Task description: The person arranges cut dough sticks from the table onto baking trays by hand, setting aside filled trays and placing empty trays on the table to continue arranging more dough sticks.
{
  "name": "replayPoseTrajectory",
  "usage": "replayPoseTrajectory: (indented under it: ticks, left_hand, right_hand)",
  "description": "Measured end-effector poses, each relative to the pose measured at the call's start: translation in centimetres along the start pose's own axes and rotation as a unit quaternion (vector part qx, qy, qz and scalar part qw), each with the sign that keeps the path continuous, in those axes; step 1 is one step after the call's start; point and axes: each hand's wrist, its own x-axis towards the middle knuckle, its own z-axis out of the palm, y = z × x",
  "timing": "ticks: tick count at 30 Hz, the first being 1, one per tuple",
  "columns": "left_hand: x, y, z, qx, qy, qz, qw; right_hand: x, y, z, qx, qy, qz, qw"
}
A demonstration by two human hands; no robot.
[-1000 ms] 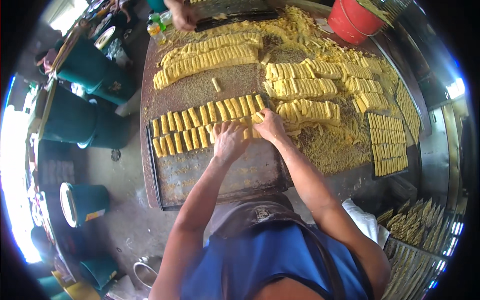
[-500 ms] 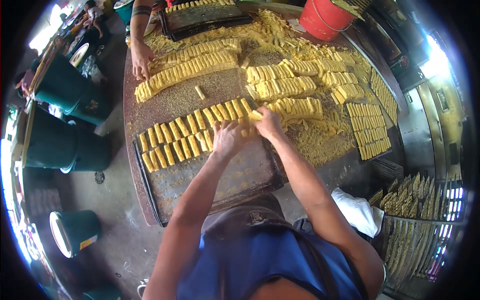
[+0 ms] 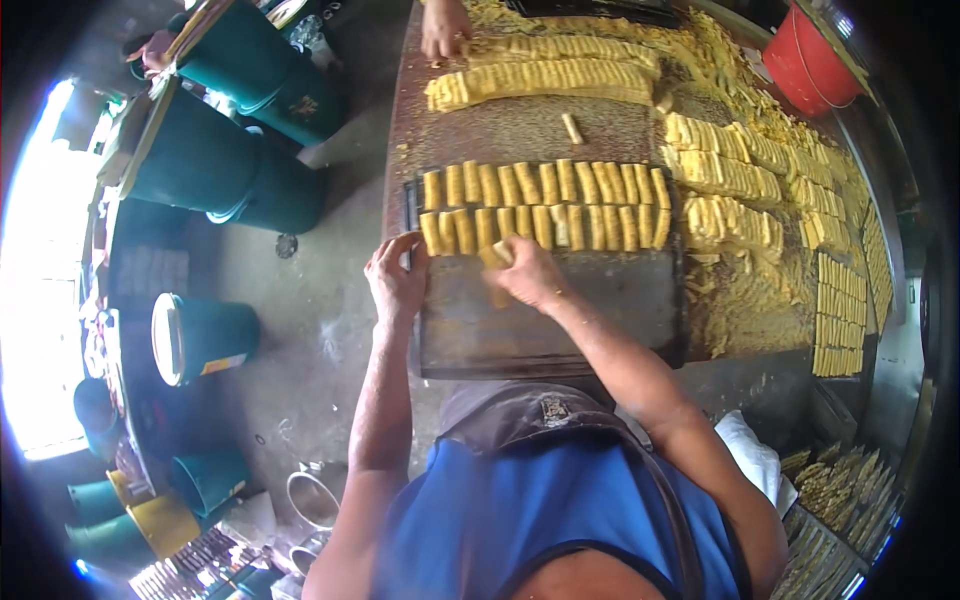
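A dark flat baking tray (image 3: 560,310) lies at the near edge of the table, with two rows of short yellow dough sticks (image 3: 545,184) across its far half. My left hand (image 3: 397,282) is at the tray's left edge, its fingers curled and gripping there beside the end of the nearer row. Over the tray, just below that row, my right hand (image 3: 530,275) is closed round some dough sticks (image 3: 495,256). Motion blurs them, so how many it holds does not show. The near half of the tray shows dark, crumb-dusted metal.
Long rows of cut dough (image 3: 545,85) lie beyond the tray, near another person's hand (image 3: 445,28). More cut rows (image 3: 735,225) sit to the right amid yellow crumbs. A red bucket (image 3: 808,62) stands far right; green bins (image 3: 200,150) and a lidded bucket (image 3: 205,335) stand left.
My left hand has gone from the nearer row to the tray's left edge. My right hand has come from the dough pile to over the tray. The nearer row now spans the tray.
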Motion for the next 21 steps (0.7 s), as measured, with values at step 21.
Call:
replayPoseTrajectory:
  ticks: [21]
  left_hand:
    - [-0.2,-4.9,-5.1,0.023,-0.300,0.302,0.905]
  right_hand:
    - [-1.4,-4.6,8.4,-0.133,0.165,0.101,0.972]
